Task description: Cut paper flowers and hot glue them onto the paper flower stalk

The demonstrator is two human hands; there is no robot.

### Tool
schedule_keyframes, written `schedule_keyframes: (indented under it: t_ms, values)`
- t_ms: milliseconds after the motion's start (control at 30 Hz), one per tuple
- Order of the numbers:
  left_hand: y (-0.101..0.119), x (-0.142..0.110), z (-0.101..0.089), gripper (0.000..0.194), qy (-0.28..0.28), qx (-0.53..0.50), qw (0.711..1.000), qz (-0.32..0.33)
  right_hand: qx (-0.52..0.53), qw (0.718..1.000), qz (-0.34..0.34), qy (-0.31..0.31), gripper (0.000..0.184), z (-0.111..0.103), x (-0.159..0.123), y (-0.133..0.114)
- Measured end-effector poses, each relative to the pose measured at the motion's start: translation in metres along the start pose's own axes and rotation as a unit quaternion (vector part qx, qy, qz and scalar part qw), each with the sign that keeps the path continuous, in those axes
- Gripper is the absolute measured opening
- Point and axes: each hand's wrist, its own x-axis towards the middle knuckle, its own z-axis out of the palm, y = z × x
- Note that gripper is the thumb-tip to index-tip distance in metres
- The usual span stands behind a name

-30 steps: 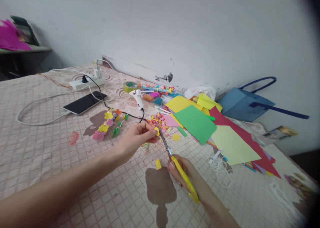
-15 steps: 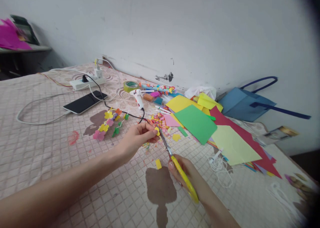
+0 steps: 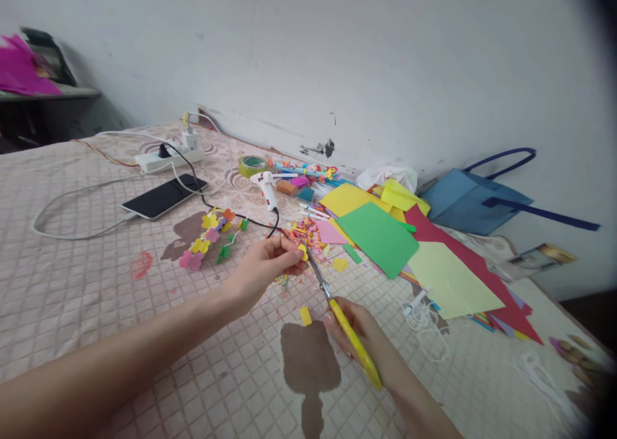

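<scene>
Between its thumb and fingers, my left hand [image 3: 276,258] pinches a small yellow paper piece [image 3: 303,252]. My right hand [image 3: 354,330] is closed around the yellow handles of a pair of scissors [image 3: 351,336], whose blades point up at the paper's edge. Whether the blades touch the paper I cannot tell. Beyond the fingertips lies a heap of colourful paper scraps [image 3: 311,233]. A yellow paper flower [image 3: 340,265] rests right of the blades, and a yellow paper strip [image 3: 305,315] lies nearer to me. Left of my left hand is a string of paper flowers [image 3: 201,245].
A white glue gun [image 3: 266,191] with a black cord lies behind my hands, near a roll of tape [image 3: 253,164]. Coloured sheets [image 3: 378,236] spread to the right, before a blue bag [image 3: 475,201]. A phone [image 3: 164,198] and power strip [image 3: 168,159] lie left.
Hardly anything differs. The scissors' handles have shifted very slightly with my right hand; my left hand keeps its place with the yellow paper piece.
</scene>
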Motion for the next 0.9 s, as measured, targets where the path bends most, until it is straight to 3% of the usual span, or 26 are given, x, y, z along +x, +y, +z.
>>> schedule_keyframes:
  t_ms: [267,500,667,900]
  values:
    - [-0.002,-0.001,0.001,0.019,-0.013,0.013,1.000,-0.014,0.089,0.994,0.060,0.025,0.054,0.000,0.005,0.010]
    - [-0.005,-0.007,0.006,0.017,-0.040,0.066,0.996,-0.040,0.131,0.989,0.011,0.072,0.042,-0.003,0.005,0.001]
    - [-0.010,-0.013,0.013,0.016,-0.044,0.122,0.991,-0.036,0.140,0.985,0.015,0.101,0.033,0.001,0.004,-0.006]
    - [-0.016,-0.018,0.019,0.016,-0.052,0.130,0.989,-0.038,0.176,0.975,-0.038,0.131,0.026,0.012,0.007,-0.010]
